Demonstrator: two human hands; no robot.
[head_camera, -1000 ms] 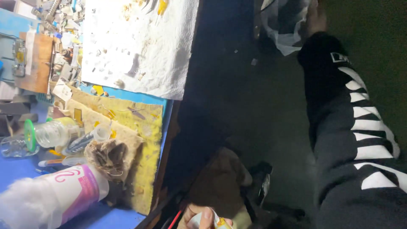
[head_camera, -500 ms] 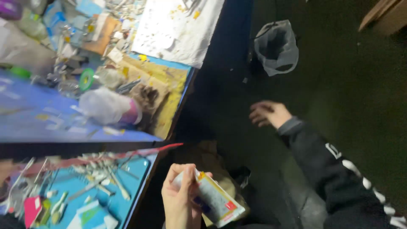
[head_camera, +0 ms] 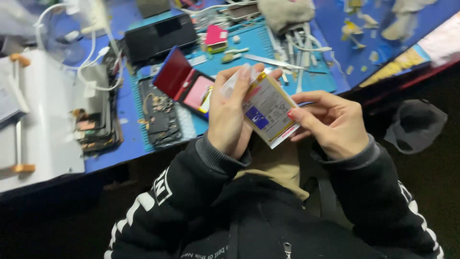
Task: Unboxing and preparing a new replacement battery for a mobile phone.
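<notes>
Clear-plastic flat pack with grey-and-blue card point(head_camera: 266, 109) slants between your gripping hands: left hand point(head_camera: 231, 111) holds its upper-left, right hand point(head_camera: 330, 123) its lower-right edge.

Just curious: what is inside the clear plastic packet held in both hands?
The clear plastic packet in the left hand and right hand shows a flat grey rectangular part with a blue patch; its underside is hidden.

a blue-topped workbench point(head_camera: 125, 120) carried a teal ridged work mat point(head_camera: 314, 79) strewn with metal tweezers point(head_camera: 270, 61) and small parts. a black rectangular box point(head_camera: 160, 36) sat at the mat's far edge, a dismantled black phone point(head_camera: 160, 115) on its left part, and a red-lidded open case point(head_camera: 184, 86) beside that. a white flat machine point(head_camera: 45, 124) stood at the left, white cables point(head_camera: 103, 52) trailing near it.
</notes>
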